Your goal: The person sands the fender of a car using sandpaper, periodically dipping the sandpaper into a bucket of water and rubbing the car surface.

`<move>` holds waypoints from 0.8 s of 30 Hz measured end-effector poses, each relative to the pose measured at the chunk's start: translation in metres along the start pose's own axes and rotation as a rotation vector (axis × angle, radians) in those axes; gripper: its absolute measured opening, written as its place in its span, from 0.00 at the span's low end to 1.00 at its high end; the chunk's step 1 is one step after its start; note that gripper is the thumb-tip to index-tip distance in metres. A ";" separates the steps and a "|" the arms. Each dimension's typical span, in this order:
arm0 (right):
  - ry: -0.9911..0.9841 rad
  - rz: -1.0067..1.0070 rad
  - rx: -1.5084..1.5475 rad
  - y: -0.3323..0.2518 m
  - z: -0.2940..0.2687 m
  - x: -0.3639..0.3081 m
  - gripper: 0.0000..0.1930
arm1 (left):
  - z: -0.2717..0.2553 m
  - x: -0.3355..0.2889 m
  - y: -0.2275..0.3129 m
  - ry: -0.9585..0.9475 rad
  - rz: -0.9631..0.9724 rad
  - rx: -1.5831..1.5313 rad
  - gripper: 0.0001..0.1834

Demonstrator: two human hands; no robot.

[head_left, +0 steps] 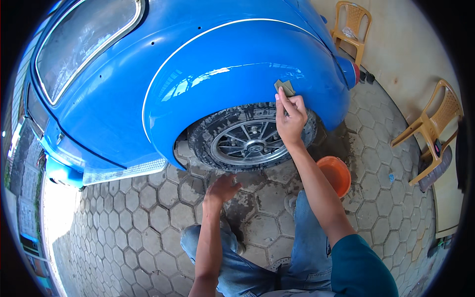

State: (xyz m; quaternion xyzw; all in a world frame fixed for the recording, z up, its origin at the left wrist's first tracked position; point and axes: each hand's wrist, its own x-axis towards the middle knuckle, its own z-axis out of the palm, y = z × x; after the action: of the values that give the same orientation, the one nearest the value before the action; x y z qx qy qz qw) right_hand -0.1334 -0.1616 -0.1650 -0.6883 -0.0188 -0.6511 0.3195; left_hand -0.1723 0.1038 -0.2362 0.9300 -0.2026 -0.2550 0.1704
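Orange bucket [337, 177] flanks wheel [242, 145]; right hand [292, 118] pinches sheet [288, 88], left hand [221, 189] empty, half-curled

Grey hexagonal paving [151, 213]: blue car [114, 116], orange bucket [341, 173], tan chair [444, 116].

Room leftward, fender [227, 64] ahead, bucket [345, 171] right

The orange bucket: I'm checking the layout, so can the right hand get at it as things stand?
Likely yes: the orange bucket appears beside the right forearm, with nothing visible blocking its open top, though the right hand is holding a small grey-green sheet at the blue fender.
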 end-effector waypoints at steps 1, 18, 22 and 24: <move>-0.007 -0.021 0.018 -0.008 0.009 -0.005 0.17 | -0.001 -0.010 -0.008 0.023 -0.016 0.010 0.31; -0.184 -0.118 0.034 -0.080 0.094 -0.075 0.15 | -0.009 -0.093 -0.067 0.150 -0.264 -0.033 0.29; -0.219 -0.144 -0.011 -0.070 0.078 -0.061 0.16 | -0.010 -0.079 -0.053 0.139 -0.205 -0.041 0.29; -0.229 -0.148 -0.030 -0.064 0.068 -0.054 0.16 | -0.012 -0.073 -0.045 0.087 -0.154 -0.029 0.32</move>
State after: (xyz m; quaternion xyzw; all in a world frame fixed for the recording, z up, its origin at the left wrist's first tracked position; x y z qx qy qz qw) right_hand -0.1096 -0.0576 -0.1839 -0.7597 -0.0960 -0.5900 0.2559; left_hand -0.2106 0.1794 -0.2161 0.9503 -0.1195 -0.2298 0.1726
